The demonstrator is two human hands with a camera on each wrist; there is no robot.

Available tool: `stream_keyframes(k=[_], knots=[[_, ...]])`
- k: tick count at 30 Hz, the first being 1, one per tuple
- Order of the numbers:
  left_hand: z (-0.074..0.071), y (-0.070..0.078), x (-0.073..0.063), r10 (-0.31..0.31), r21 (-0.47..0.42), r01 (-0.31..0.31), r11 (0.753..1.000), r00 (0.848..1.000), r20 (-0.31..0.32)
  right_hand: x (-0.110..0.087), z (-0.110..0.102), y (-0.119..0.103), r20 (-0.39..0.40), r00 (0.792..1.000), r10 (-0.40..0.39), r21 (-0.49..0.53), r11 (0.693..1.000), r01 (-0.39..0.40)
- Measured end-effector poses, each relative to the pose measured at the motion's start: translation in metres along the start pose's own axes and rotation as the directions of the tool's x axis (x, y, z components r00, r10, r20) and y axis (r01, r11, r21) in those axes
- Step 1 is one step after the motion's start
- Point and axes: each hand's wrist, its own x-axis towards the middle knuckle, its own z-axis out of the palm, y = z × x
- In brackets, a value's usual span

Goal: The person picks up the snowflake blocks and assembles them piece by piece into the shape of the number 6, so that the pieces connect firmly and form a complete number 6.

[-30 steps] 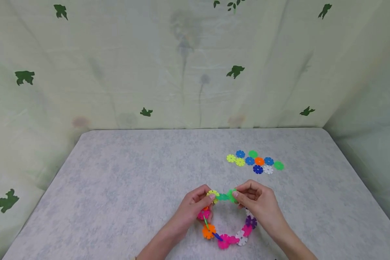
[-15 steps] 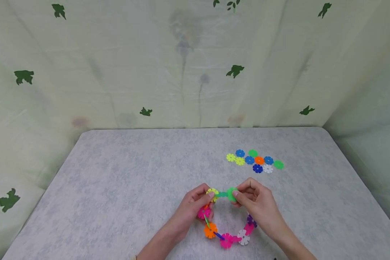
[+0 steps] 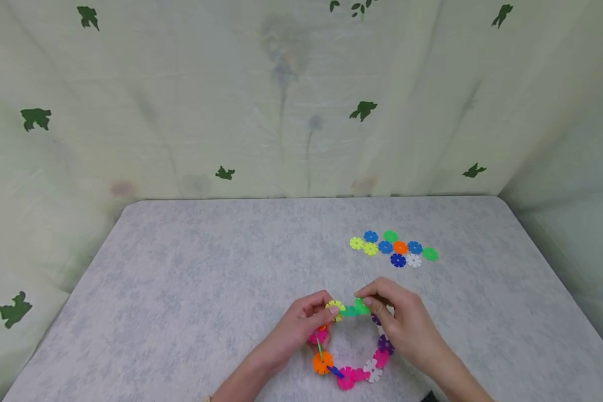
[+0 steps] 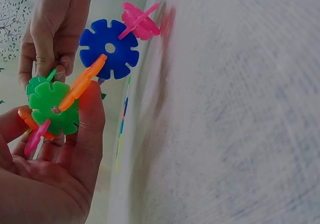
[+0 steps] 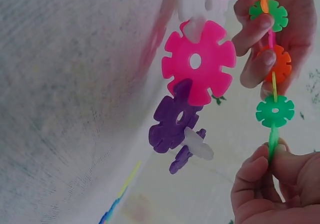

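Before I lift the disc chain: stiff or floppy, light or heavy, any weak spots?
The disc chain is probably floppy overall: many small discs joined only at notched rims. Likely light for its size, since the discs look thin and have centre holes. The unheld end, a purple disc, may swing; it hangs apart from the green disc that the right hand pinches.

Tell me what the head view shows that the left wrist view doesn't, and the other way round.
Only the head view shows the white discs in the chain and the flat faces of the loose discs.

Only the left wrist view shows the broad face and centre hole of the chain's blue disc, which the head view catches nearly edge-on.

Both show the left grip and the right grip on the chain, plus the table.
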Motion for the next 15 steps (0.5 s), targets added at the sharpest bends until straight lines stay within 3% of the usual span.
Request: stream_keyframes(k=[5,15], knots=[[0.0004,-0.0002,0.0002,0.004,0.006,-0.004,1.000,1.000,-0.004,-0.0009,0.0009,0.0002,-0.013,1.000,-0.017,-0.040,0.999,0.017],[-0.0009,0.0008,-0.0003,0.009,-0.046,-0.012,0.999,0.997,-0.080,-0.0011,0.0057,-0.0065,0.014,0.985,0.172,0.060,0.983,-0.172]])
